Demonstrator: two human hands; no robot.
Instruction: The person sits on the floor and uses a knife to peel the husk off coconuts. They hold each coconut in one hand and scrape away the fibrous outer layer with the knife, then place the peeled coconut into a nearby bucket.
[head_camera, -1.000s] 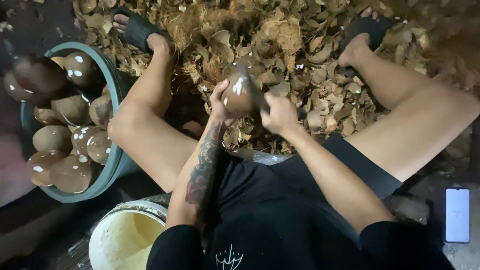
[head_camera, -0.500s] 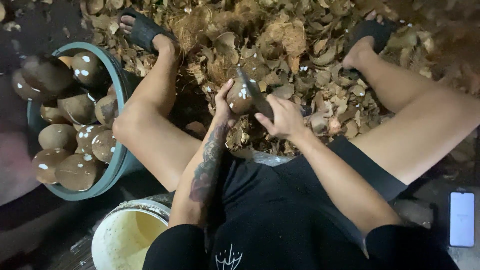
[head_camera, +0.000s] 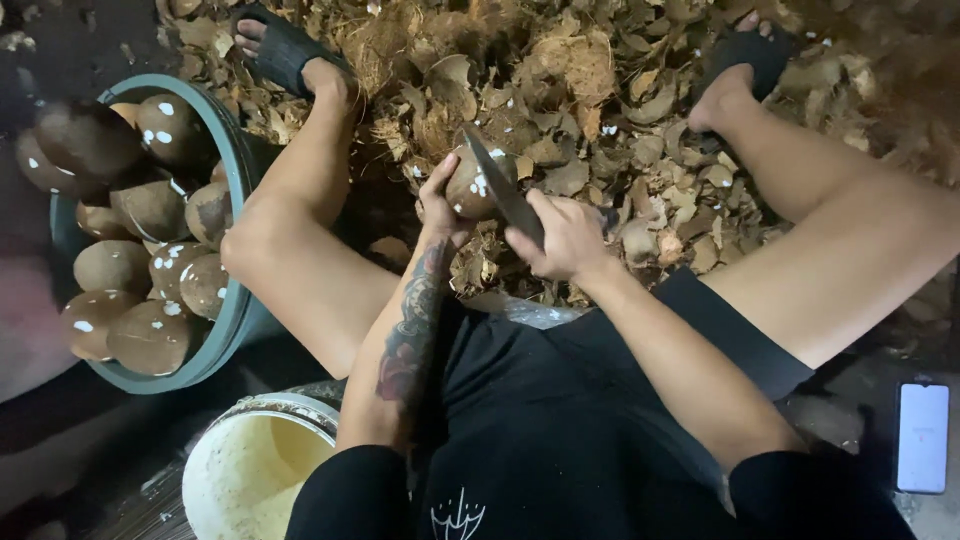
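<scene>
The left hand (head_camera: 437, 205) grips a brown coconut (head_camera: 475, 185) above the husk pile (head_camera: 560, 90), right of the tub (head_camera: 235, 160). The right hand (head_camera: 565, 238) is clenched on a knife (head_camera: 500, 185), its blade lying against the coconut. The shell-trimming step seems in hand; next cut needs the nut held firm.

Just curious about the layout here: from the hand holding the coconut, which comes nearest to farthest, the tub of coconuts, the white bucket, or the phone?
From the left hand holding the coconut:
1. Tub of coconuts, to its left.
2. White bucket, below-left, near the hip.
3. Phone, far right on the floor.
</scene>
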